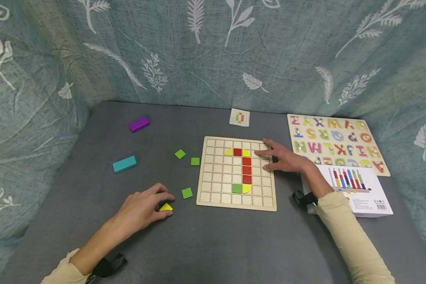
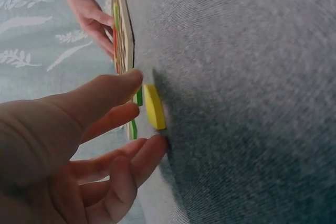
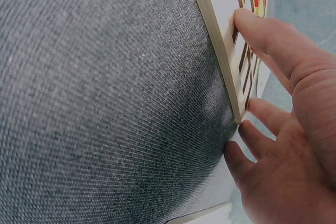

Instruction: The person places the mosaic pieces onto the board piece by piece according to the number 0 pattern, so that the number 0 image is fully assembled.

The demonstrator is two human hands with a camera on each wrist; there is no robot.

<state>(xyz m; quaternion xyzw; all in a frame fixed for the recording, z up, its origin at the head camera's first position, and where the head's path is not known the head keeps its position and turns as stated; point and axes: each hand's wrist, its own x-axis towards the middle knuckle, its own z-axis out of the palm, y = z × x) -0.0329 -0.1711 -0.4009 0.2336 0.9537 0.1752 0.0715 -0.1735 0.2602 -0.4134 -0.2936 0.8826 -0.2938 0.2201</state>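
Head view: our left hand [image 1: 142,209] pinches a yellow tile [image 1: 165,207] on the worktop [image 1: 206,244]; our right hand [image 1: 284,157] rests flat, fingers straight, on the grid board [image 1: 213,197].

Two bare hands, left hand [image 1: 142,207] and right hand [image 1: 284,157], both arms in pale cream long sleeves [image 1: 351,236] pushed back from the wrists, each wrist carrying a black strapped camera mount [image 1: 303,198], no rings or other jewellery visible.

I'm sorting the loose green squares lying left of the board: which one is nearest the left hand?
The green square just off the board's lower left corner, right of the left hand; the other two lie farther up.
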